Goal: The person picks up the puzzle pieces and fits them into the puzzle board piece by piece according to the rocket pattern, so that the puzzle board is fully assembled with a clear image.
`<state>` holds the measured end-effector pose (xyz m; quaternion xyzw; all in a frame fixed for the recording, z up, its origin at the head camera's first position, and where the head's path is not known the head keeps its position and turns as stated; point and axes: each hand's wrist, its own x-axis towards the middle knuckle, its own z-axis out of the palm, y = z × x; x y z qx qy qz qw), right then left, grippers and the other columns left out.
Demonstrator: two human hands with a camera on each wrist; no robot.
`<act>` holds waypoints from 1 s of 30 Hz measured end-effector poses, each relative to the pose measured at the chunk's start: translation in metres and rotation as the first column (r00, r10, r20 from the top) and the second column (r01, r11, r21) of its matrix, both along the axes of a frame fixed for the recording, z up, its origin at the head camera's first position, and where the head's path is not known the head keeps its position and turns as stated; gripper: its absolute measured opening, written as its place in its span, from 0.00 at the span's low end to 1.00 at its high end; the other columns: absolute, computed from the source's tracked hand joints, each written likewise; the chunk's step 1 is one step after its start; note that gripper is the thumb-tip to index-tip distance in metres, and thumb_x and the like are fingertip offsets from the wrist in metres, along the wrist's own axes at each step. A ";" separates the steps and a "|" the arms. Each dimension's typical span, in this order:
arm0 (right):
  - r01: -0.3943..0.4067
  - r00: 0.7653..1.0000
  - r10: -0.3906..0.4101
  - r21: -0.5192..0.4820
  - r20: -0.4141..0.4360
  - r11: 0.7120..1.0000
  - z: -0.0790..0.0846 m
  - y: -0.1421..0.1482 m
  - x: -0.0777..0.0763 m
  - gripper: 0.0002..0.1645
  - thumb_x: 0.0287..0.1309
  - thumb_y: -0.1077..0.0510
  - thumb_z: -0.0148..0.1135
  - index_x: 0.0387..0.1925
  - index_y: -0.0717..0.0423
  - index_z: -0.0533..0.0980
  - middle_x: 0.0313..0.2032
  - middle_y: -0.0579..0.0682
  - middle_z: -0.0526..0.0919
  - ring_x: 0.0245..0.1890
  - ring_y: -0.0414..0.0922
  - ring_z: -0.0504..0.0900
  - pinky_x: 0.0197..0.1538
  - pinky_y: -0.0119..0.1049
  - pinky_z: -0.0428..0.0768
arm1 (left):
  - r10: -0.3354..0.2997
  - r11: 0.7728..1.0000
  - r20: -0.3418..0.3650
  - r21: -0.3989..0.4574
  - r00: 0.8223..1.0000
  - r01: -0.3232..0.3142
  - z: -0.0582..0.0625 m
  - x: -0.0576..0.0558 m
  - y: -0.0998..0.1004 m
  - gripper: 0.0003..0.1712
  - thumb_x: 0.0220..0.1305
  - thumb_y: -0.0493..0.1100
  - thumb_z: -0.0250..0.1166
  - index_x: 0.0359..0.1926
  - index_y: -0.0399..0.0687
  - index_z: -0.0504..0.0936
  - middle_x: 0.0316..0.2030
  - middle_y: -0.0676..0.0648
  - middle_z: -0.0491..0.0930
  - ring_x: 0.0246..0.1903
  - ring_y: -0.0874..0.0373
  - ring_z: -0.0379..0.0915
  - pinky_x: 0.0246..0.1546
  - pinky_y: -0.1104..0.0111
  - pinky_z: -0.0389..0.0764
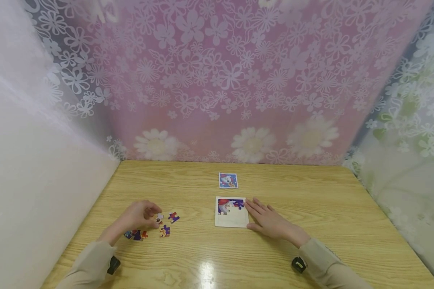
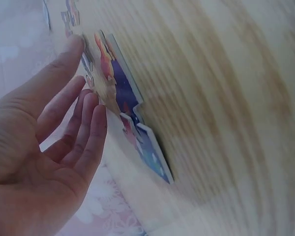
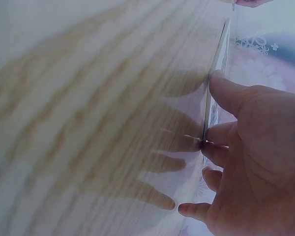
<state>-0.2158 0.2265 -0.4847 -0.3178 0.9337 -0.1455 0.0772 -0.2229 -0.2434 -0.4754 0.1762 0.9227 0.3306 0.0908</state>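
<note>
My left hand (image 1: 139,215) is at the left of the table, thumb and forefinger at opposite edges of a white-and-brown jigsaw piece (image 1: 160,217). In the left wrist view that piece (image 2: 87,60) shows edge-on between the thumb tip and fingertips. A red-and-purple piece (image 1: 173,217) and a purple-and-orange piece (image 1: 164,231) lie just right of this hand. My right hand (image 1: 269,220) lies with extended fingers against the right edge of a white puzzle tray (image 1: 232,225). Joined pieces (image 1: 224,204) fill the tray's upper part; its lower part shows bare backing.
Several overlapping puzzle pieces (image 1: 136,235) lie below the left wrist. Behind the tray is a small picture card (image 1: 228,180) of a white cartoon figure. The wooden table (image 1: 202,249) meets a flowered pink backdrop (image 1: 217,132) at the back and a white wall (image 1: 39,160) on the left.
</note>
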 end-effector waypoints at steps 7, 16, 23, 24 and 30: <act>0.012 1.000 -0.012 0.027 -0.001 1.000 0.003 0.000 0.002 0.42 0.76 0.45 0.53 0.77 0.65 0.55 0.77 0.62 0.54 0.77 0.65 0.50 0.67 0.74 0.58 | -0.017 0.999 -0.023 -0.051 1.000 0.016 0.007 0.003 0.005 0.22 0.53 0.41 0.80 0.47 0.43 0.83 0.41 0.47 0.82 0.41 0.51 0.80 0.42 0.57 0.84; 0.011 1.000 -0.011 0.027 0.008 1.000 0.001 0.000 0.000 0.42 0.76 0.44 0.53 0.77 0.65 0.54 0.78 0.62 0.53 0.77 0.65 0.49 0.67 0.74 0.57 | 0.078 0.997 -0.045 0.015 0.996 -0.077 -0.004 -0.012 0.002 0.07 0.64 0.38 0.71 0.42 0.47 0.83 0.36 0.52 0.82 0.38 0.57 0.80 0.42 0.58 0.83; 0.013 1.000 -0.014 0.027 0.027 1.000 0.001 0.000 0.000 0.42 0.76 0.44 0.53 0.78 0.64 0.53 0.78 0.62 0.52 0.77 0.64 0.48 0.68 0.74 0.56 | 0.090 0.988 -0.055 0.130 0.994 -0.082 0.004 -0.024 -0.002 0.05 0.70 0.39 0.65 0.43 0.44 0.84 0.38 0.47 0.84 0.35 0.56 0.82 0.38 0.63 0.84; 0.014 1.000 -0.015 0.027 0.028 1.000 0.002 0.000 0.001 0.42 0.76 0.44 0.53 0.77 0.65 0.54 0.78 0.62 0.52 0.77 0.64 0.48 0.68 0.74 0.56 | 0.084 0.987 -0.060 0.139 0.995 -0.075 0.006 -0.025 0.000 0.05 0.70 0.39 0.66 0.44 0.43 0.84 0.38 0.47 0.84 0.35 0.56 0.82 0.36 0.64 0.84; 0.018 1.000 -0.019 0.037 0.020 0.999 0.003 0.000 0.001 0.42 0.76 0.45 0.53 0.77 0.64 0.54 0.78 0.62 0.53 0.77 0.64 0.49 0.68 0.73 0.56 | 0.087 0.981 -0.039 0.175 0.995 -0.079 0.016 -0.033 0.011 0.08 0.71 0.41 0.66 0.45 0.41 0.85 0.39 0.46 0.85 0.34 0.55 0.83 0.37 0.58 0.86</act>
